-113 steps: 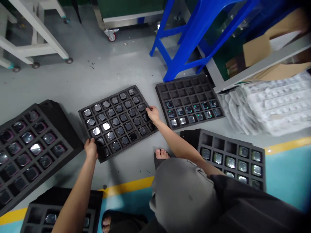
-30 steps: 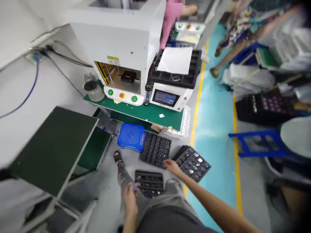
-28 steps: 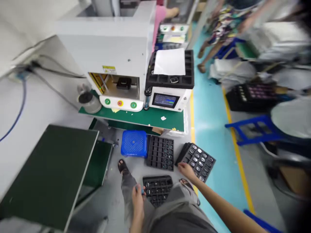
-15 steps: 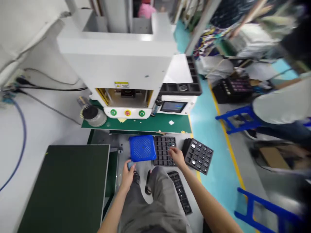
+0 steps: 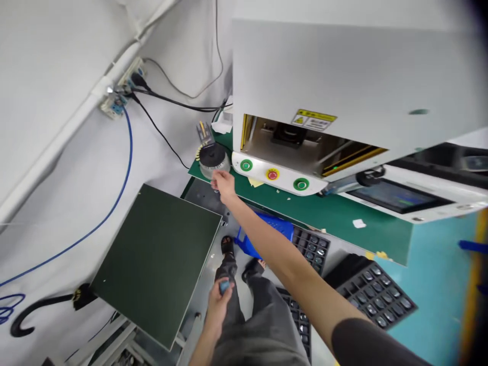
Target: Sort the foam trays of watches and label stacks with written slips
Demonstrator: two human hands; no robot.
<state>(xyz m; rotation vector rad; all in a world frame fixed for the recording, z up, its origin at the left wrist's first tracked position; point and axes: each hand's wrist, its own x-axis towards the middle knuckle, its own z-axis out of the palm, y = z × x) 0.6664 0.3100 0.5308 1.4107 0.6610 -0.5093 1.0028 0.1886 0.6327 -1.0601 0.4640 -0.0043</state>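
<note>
My right hand (image 5: 224,184) reaches forward and touches the front of a round black and silver roll holder (image 5: 213,158) at the left end of the green bench top (image 5: 335,216). Whether its fingers grip the roll holder I cannot tell. My left hand (image 5: 219,304) hangs low by my leg, closed on a small blue object (image 5: 224,287). A white machine (image 5: 343,86) with two green buttons and a red one (image 5: 272,175) stands on the bench right of my right hand.
A dark green board (image 5: 160,254) on a white frame lies at the lower left. Under the bench stand a blue stool (image 5: 267,236) and black foam trays (image 5: 369,290) holding several glossy square parts. Cables run from a wall socket (image 5: 118,96).
I have risen from the floor trays to the bench. My right hand has left the trays and reached up to the roll holder. My left hand still holds the blue object.
</note>
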